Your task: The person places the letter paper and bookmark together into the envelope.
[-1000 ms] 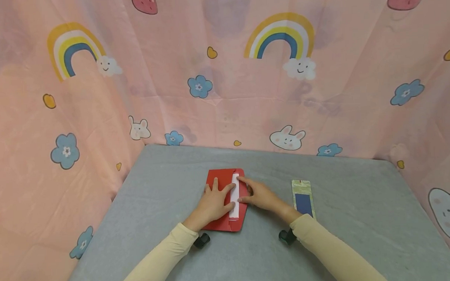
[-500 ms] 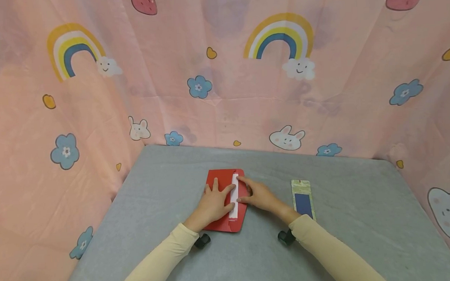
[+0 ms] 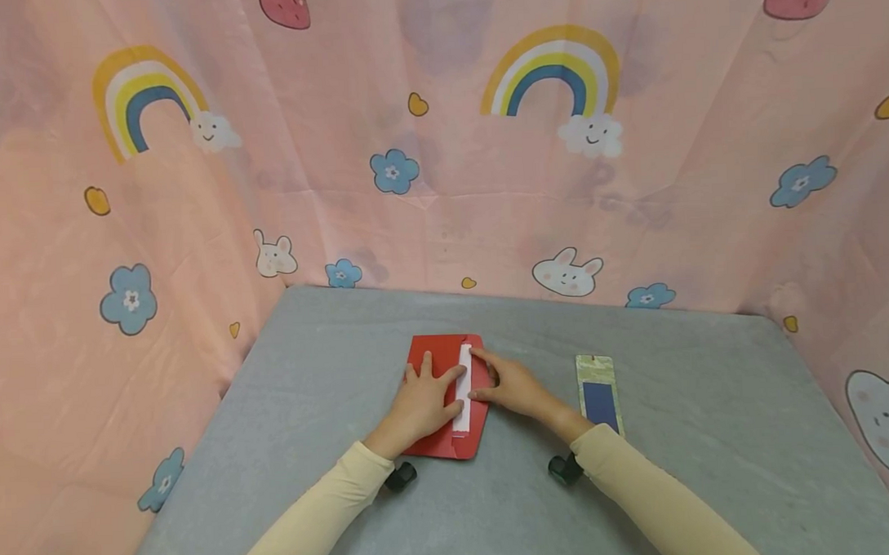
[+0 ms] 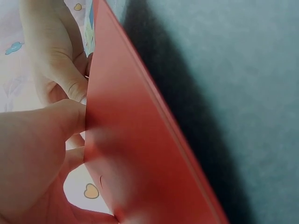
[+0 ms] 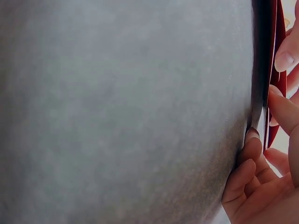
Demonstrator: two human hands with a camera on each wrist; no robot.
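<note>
A red envelope (image 3: 438,347) lies on the grey table, its flap (image 3: 481,427) turned out to the right. Along its opening shows a narrow strip of white paper (image 3: 462,420). My left hand (image 3: 414,403) rests spread across the envelope, thumb and index fingertip at the strip's left edge. From the right, my right hand (image 3: 518,387) holds the paper's right edge, thumb and index finger apart along it. In the right wrist view its other fingers (image 5: 243,179) curl low by the table. The red envelope face (image 4: 126,121) fills the middle of the left wrist view.
A green card with a dark blue panel (image 3: 599,399) lies to the right, partly behind the right forearm. Black wrist cameras (image 3: 400,477) sit under both wrists. A pink printed curtain (image 3: 442,212) hangs along the table's back edge and sides.
The white strip looks very slightly narrower than a second ago. Both hands and the envelope stay nearly in place.
</note>
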